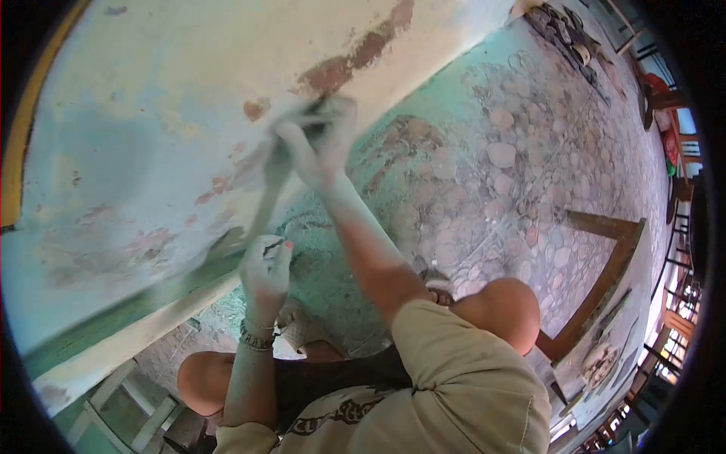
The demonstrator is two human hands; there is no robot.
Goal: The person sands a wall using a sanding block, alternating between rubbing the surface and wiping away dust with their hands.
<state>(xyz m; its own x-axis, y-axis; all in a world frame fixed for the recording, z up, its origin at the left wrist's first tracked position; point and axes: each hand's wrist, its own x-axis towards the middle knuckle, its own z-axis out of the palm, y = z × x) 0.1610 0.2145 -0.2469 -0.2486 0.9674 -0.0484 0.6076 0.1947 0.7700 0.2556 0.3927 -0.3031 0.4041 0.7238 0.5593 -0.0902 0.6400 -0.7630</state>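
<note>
My right hand (pixel 325 144), dusted pale and smeared by motion, is against the painted wall (pixel 166 98). Its fingers are closed on something dark, too blurred to name. Just beyond it runs a long reddish-brown patch (pixel 352 60) where the paint is gone. Lower and to the left, my left hand (pixel 265 274) is curled closed, with a thin dark edge of something showing at its fingers. A bracelet (pixel 255 339) circles that wrist. Pale blue and cream paint covers the wall, with worn spots in several places.
Greenish dust lies over the pebbled floor (pixel 522 151). A low green ledge (pixel 136 306) runs along the wall's foot. On the right stands a low table with a wooden frame (pixel 594 291). Dark tools or straps (pixel 571 45) lie at the far end; wooden slats (pixel 125 405) are lower left.
</note>
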